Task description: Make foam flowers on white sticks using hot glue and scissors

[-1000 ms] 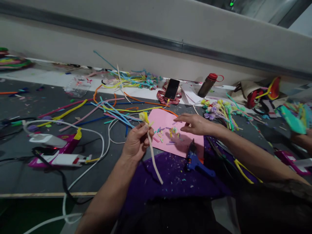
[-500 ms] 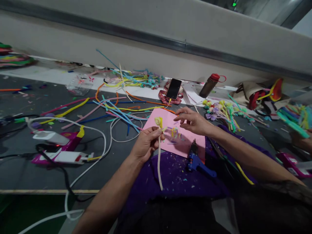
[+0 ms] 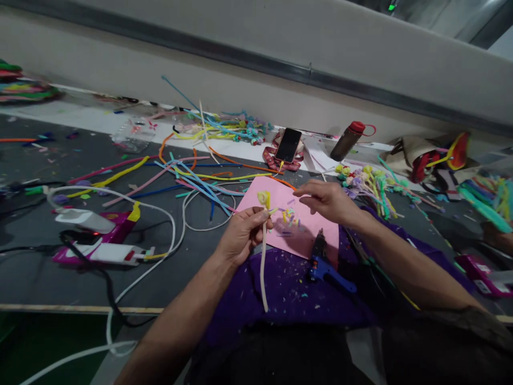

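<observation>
Between the thumb and fingers of my left hand (image 3: 250, 227) is a pipe-cleaner flower (image 3: 263, 199) with a curled yellow head and a long whitish stem that hangs down. A short pale yellow piece sticks out sideways by the fingertips. My right hand (image 3: 324, 200) hovers over the right side of a pink sheet (image 3: 256, 187), its fingers bent and a little apart, with nothing visible in them. Small coloured snippets (image 3: 290, 218) lie on the sheet between the hands. Below my right hand, a blue glue gun (image 3: 326, 270) rests across the sheet's edge and a purple cloth (image 3: 272, 283).
Loose pipe cleaners (image 3: 200, 182) spread left of the sheet. Purple power strips (image 3: 108, 235) with white plugs and looping cables lie at left. Behind are a phone (image 3: 288, 145), a bottle (image 3: 348, 141) and bundled pipe-cleaner flowers (image 3: 372, 184). Another person's hand (image 3: 497, 234) shows at far right.
My right hand has shifted slightly right, and its fingers have drawn closer together. The yellow flower head has turned a little in my left hand, which stays in place. The view has tilted slightly.
</observation>
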